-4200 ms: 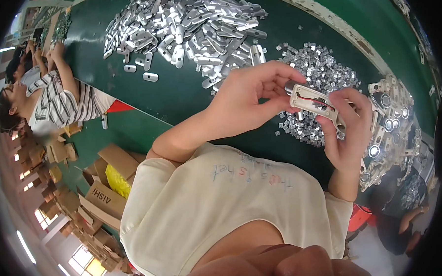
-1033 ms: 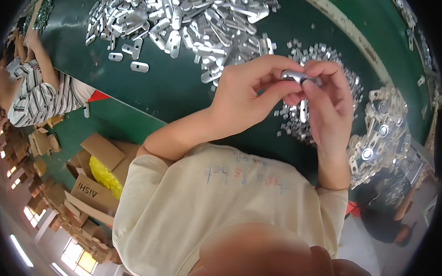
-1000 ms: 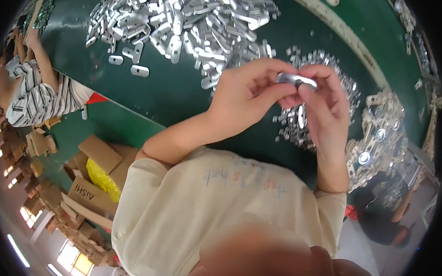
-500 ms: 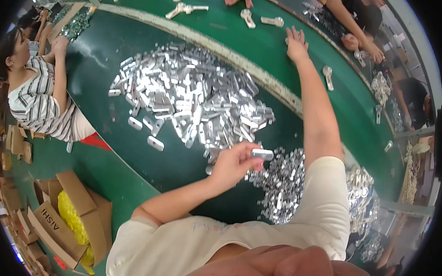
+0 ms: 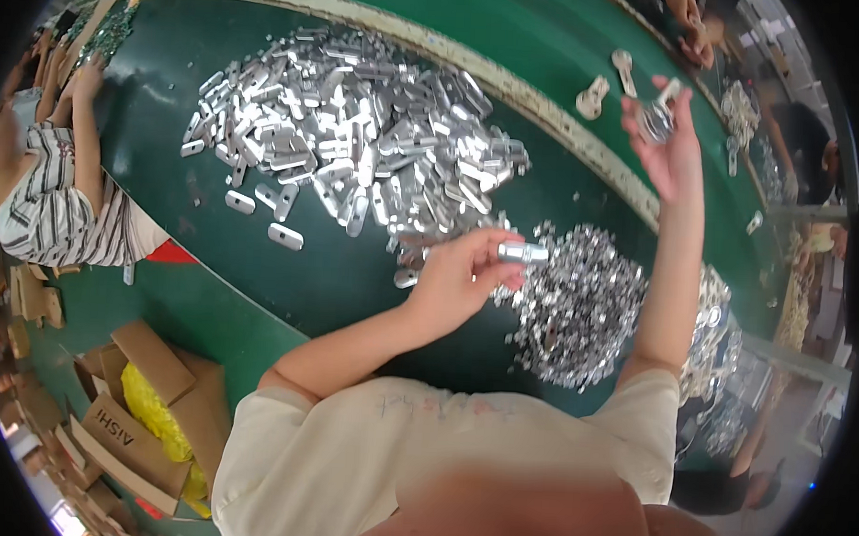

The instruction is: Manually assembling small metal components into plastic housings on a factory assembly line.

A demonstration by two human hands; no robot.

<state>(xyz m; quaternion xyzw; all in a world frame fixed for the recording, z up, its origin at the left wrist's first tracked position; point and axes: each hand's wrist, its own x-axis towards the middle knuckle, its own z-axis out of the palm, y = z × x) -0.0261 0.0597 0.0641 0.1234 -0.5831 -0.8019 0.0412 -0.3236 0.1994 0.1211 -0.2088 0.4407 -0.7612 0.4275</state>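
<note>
My left hand (image 5: pixel 463 274) pinches a small silver metal part (image 5: pixel 524 253) at its fingertips, just left of a heap of small shiny metal pieces (image 5: pixel 581 308) on the dark green table (image 5: pixel 333 293). My right hand (image 5: pixel 667 149) is stretched far out over the table's pale strip (image 5: pixel 551 130) and holds another silver metal part (image 5: pixel 658 120) in raised fingers. A large pile of flat oblong silver plates (image 5: pixel 349 145) lies beyond my left hand.
A person in a striped top (image 5: pixel 54 204) sits at the left edge of the table. Other people's hands (image 5: pixel 694 16) work at the far side. Key-shaped metal parts (image 5: pixel 605 84) lie past the strip. Cardboard boxes (image 5: pixel 131 418) stand on the floor at lower left.
My hands, together on one part a second ago, have parted. The right arm has drawn back from its farthest reach and now holds a part up. The left hand keeps its small part.
</note>
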